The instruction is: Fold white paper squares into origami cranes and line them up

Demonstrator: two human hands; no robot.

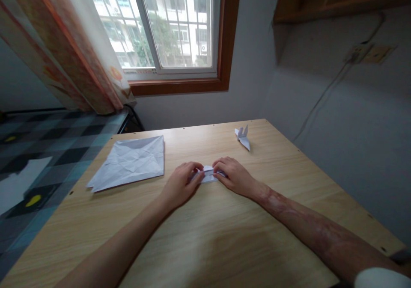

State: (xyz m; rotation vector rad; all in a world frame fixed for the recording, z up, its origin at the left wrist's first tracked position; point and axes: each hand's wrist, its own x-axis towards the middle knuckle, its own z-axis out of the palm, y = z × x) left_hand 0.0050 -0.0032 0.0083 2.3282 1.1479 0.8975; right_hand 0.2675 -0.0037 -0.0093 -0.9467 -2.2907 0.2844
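Observation:
A small folded piece of white paper (209,178) lies on the wooden table between my two hands. My left hand (183,182) has its thumb and fingers closed on the paper's left end. At the right end, my right hand (235,176) pinches the paper in the same way. Both sets of fingertips cover the ends, and only the middle shows, with a fold running across it. Beyond my right hand stands a folded white paper crane (243,138), apart from both hands.
Creased white paper sheets (136,161) lie stacked on the table (205,236) at the left. A checked bed (80,151) with more paper (28,179) adjoins the table's left side. Behind are a window (180,27) and a curtain (64,35); a cord (321,97) hangs along the right wall.

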